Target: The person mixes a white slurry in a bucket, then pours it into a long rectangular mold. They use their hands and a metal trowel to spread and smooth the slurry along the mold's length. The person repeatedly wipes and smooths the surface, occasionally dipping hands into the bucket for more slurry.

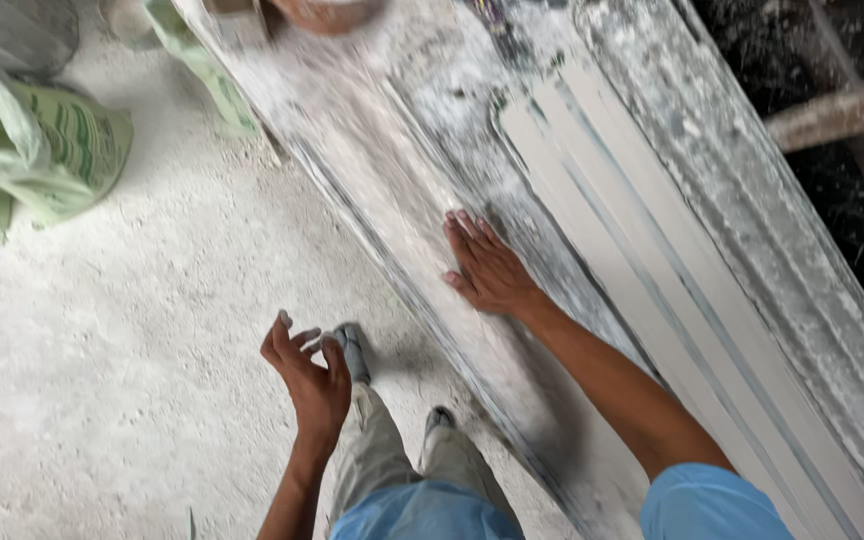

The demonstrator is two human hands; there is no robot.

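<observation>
Along the long, plaster-dusted desk [392, 190] beside pale moulded strips [632, 230], the right hand [487, 268] presses flat on its surface, fingers spread, arm outstretched, while the left hand [304, 375] hangs over the floor [102, 330], loosely curled, empty.

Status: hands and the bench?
Right hand flat on dusty workbench, open. Left hand free, holding nothing. White strips lie beside right hand.
</observation>
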